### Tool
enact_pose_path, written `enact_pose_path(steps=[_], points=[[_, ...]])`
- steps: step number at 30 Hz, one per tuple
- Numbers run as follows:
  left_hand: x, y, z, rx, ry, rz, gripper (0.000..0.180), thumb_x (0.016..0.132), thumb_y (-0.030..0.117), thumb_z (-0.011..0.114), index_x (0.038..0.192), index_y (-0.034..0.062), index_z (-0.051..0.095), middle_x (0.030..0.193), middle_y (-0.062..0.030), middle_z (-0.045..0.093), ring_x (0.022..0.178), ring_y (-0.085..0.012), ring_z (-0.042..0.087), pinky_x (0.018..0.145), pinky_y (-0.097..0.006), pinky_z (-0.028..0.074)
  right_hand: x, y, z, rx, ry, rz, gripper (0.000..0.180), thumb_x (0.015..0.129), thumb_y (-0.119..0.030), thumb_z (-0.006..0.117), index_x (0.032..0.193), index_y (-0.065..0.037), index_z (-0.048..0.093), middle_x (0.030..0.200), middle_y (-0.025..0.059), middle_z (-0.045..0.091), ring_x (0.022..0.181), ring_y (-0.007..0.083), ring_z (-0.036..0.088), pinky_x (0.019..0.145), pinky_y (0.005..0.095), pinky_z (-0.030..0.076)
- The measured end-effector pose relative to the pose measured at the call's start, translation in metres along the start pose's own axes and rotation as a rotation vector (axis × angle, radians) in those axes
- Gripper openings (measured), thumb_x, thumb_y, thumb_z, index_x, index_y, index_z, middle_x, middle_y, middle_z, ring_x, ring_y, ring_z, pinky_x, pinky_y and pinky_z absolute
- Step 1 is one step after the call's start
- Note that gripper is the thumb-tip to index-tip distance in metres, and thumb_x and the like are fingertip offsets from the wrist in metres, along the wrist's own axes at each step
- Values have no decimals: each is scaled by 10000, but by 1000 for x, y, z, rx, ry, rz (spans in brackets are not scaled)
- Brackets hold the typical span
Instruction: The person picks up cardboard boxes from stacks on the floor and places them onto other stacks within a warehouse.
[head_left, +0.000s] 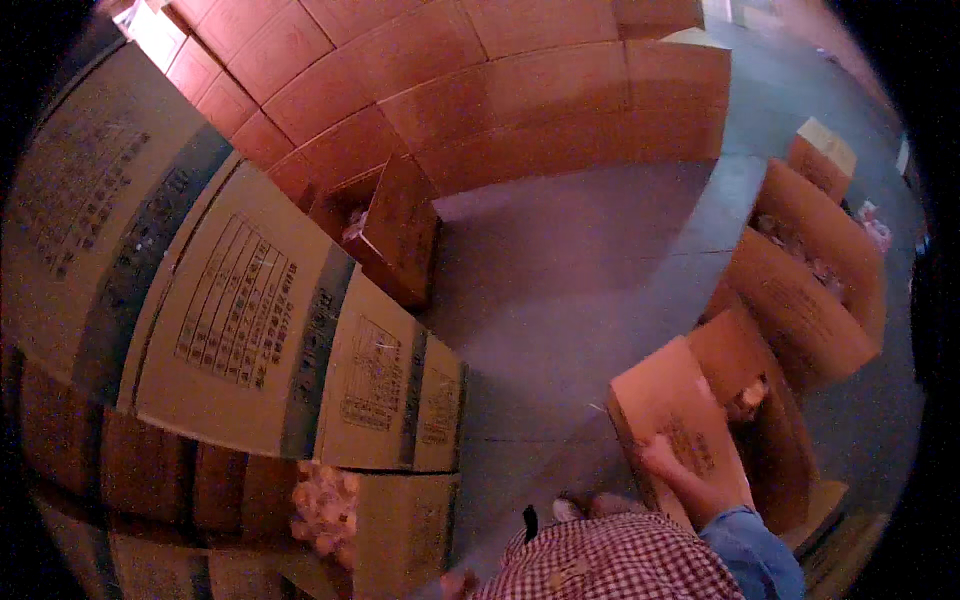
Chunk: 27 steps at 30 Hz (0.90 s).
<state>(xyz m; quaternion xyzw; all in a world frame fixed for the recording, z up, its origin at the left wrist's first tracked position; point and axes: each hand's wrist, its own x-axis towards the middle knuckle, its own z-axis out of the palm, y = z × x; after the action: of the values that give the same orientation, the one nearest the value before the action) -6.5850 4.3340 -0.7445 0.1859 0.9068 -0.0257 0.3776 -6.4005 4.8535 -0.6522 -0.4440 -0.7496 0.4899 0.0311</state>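
My right hand (662,455) reaches out from a blue sleeve and grips the lower edge of the raised flap (675,410) of an open cardboard box (775,450) on the floor to my right. A few pale items (748,398) show inside that box. Only a small part of my left hand (458,583) shows at the bottom edge. It is beside a stacked carton (405,530), and its fingers are hidden. My checked shirt fills the lower middle.
Tall stacks of printed cartons (250,320) stand close on my left, one torn open on pale round items (325,505). A wall of brown cartons (500,90) runs along the back, an open carton (395,230) before it. Further open boxes (800,300) line the right. Grey floor (580,280) lies between.
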Motion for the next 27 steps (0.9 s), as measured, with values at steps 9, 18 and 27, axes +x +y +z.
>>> enact_pose_path(steps=[9,18,27], points=[[230,207,-353,-1084,225,22,272,699,172,611,927,25,595,786,-82,616,691,-149,581,615,-277,455,205,62,-58,169,102,460,106,710,-121,538,750,-23,535,535,56,485,411,143,449,363,274,346],[371,284,-460,-1454,244,-178,236,712,78,602,929,-13,582,757,-81,603,648,-136,580,552,-262,454,596,-232,-54,-161,90,-278,180,693,-156,566,633,3,505,544,85,511,445,170,481,406,328,372],[574,259,-655,-1699,722,-333,345,682,93,635,1000,-5,544,823,-109,592,681,-186,571,594,-292,465,807,-571,54,-258,-22,-497,249,629,-226,636,744,-13,576,685,117,585,644,220,557,610,333,415]])
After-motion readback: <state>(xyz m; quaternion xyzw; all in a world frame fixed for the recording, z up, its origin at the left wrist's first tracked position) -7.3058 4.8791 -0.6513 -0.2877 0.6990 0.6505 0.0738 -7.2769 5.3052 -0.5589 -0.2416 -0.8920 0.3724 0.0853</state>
